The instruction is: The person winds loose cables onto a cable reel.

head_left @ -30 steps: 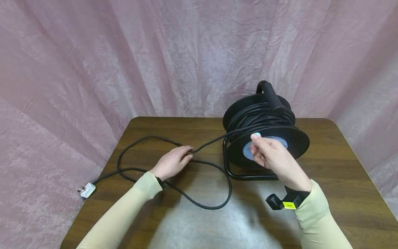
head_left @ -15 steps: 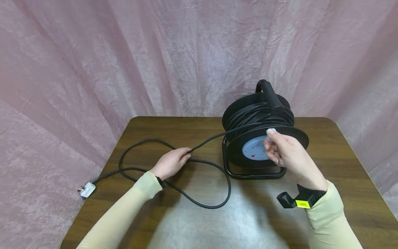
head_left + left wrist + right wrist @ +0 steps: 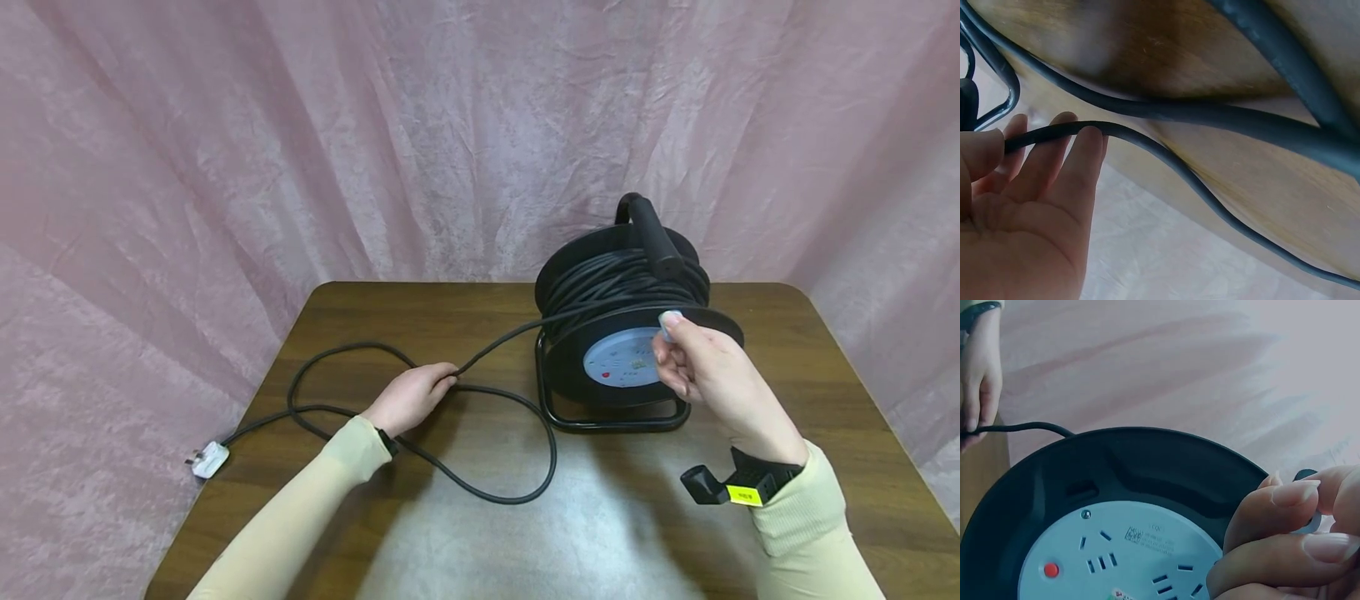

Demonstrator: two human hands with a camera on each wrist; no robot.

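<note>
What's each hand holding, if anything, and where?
The left hand holds the black cable partway along, between reel and plug. The right hand apparently pinches a small pale object; which part is unclear.

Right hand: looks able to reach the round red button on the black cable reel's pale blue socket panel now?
Probably yes: the right hand is near the panel's other side, and nothing visible covers the button; whether the fingers hold something is unclear.
</note>
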